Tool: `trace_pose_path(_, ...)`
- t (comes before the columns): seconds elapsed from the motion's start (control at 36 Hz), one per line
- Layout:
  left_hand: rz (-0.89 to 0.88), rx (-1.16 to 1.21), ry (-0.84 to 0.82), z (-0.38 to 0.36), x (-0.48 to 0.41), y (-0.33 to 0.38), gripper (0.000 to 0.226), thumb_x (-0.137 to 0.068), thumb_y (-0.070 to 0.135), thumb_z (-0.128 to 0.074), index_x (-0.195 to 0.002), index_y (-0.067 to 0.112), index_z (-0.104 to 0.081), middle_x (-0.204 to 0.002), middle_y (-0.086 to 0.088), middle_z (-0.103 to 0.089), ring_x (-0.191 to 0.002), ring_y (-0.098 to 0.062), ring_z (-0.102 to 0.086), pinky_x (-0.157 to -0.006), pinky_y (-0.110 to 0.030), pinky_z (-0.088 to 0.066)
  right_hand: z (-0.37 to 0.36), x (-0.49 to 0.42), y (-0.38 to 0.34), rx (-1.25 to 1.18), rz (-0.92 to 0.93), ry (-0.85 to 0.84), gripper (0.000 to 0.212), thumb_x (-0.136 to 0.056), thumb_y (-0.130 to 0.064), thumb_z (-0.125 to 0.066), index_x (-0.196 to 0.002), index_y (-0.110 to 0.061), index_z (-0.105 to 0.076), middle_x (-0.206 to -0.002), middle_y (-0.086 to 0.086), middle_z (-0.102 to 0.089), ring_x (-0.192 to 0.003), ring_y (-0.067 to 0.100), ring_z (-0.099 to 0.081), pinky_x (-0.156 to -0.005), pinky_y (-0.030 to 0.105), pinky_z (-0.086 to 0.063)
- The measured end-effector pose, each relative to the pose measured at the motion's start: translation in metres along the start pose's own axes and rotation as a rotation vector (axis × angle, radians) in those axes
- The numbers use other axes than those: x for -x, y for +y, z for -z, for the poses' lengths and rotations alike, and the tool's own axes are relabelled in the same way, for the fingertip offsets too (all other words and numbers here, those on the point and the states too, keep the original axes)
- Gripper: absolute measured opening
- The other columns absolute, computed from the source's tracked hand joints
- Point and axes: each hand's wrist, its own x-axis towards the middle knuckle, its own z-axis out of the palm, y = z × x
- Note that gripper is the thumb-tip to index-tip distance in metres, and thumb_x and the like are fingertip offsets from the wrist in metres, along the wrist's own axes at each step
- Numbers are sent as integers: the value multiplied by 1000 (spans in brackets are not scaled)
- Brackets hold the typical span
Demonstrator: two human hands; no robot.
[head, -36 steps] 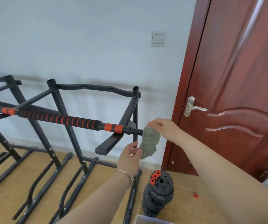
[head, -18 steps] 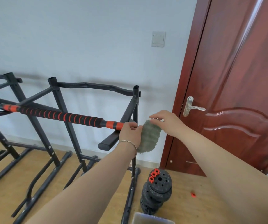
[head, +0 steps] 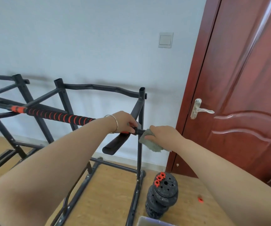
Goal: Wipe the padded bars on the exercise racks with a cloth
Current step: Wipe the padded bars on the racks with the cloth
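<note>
Gripping the padded bar (head: 58,115) at mid-frame, the left hand (head: 125,122) had its fingers clamped round it; the right hand (head: 162,133) pinched the cloth (head: 149,142) over the bar's end. Wiping well probably meant wrapping the cloth fully and sliding leftward while steadying the bar.

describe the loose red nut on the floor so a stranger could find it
Start at the red-brown door and look down to the wooden floor. Right of the stack of black weight plates lies a small red nut, alone on bare boards, unlike the three red nuts atop the stack.
</note>
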Motion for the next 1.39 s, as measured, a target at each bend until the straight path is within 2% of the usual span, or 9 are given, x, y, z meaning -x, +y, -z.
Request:
trace_pose_path(0.19,-20,148,76,-11,-8,-16,19,-87,36,-70,-106,35,-73,-89,22,-56,-79,2,-49,-65,-11,-32,15,-14,-1,82,51,-43,56,-105,-57,-20,-120,-19,-57,-80,-1,-55,-79,21,-58,-73,35,-47)
trace_pose_path(0.5,-34,179,165,-22,-8,-25,15,-88,39,-70,-101,31,-72,-89,22,-55,-78,1,-50,-67,-11,-33,6,-29,-23,82,90,-74,39,-97,-49,-53,-111,-13,-51,-81,-1,-53,-77,20,-58,-73,37,-54)
trace_pose_path(0.58,-97,81,153,-23,-12,-37,24,-87,50,-66,-98,28,-69,-95,13,-57,-85,-8,-52,-76,-20,-42,5,-26,-22,86,93,-58,33,-99,-43,-50,-113,-13,-50,-87,3,-59,-79,24,-60,-72,38,-54)
trace_pose_path(0.72,-131,-127,116,-33,-11,-59,41,-89,72,-37,-90,32,-48,-87,11,-53,-82,-15,-52,-77,-33,-46,6,-20,-25,74,53,-39,39,-100,-60,-42,-93,-21,-44,-75,-3,-59,-66,18,-60,-64,35,-50)
trace_pose_path(0.92,-168,-170,113,-38,-10,-57,49,-94,69,-26,-97,22,-40,-91,10,-49,-73,-22,-57,-74,-42,-51,3,-21,-34,72,-59,38,46,-105,-57,-19,-110,-28,-54,-74,-9,-57,-69,13,-55,-64,31,-36)
trace_pose_path(1.0,-211,-174,146,-39,-8,-58,48,-96,67,-25,-95,20,-38,-93,6,-50,-66,-21,-51,-67,-39,-48,5,-23,-40,79,-142,101,53,-106,-52,-13,-98,-22,-55,-63,-3,-54,-56,9,-48,-53,27,-28)
trace_pose_path(1.14,-271,-196,176,-44,-9,-63,46,-97,64,-20,-94,20,-33,-98,2,-51,-68,-20,-49,-62,-37,-43,5,-22,-50,-35,-319,184,38,-106,-54,-25,-100,-28,-54,-75,-6,-58,-75,23,-57,-66,37,-41)
trace_pose_path(1.28,-330,-147,79,-36,-11,-66,42,-99,62,-19,-96,22,-33,-106,1,-52,-78,-20,-49,-68,-38,-42,-3,-2,-58,-252,-285,453,53,-90,-59,-63,-126,-22,-49,-108,-16,-50,-90,9,-55,-77,32,-45)
trace_pose_path(1.39,-317,-224,-76,-18,-16,-78,57,-94,71,-23,-99,18,-43,-91,-2,-60,-72,-18,-57,-66,-37,-48,0,1,-61,112,-291,222,53,-85,-75,-51,-98,-24,-50,-86,-14,-53,-75,13,-58,-69,37,-52)
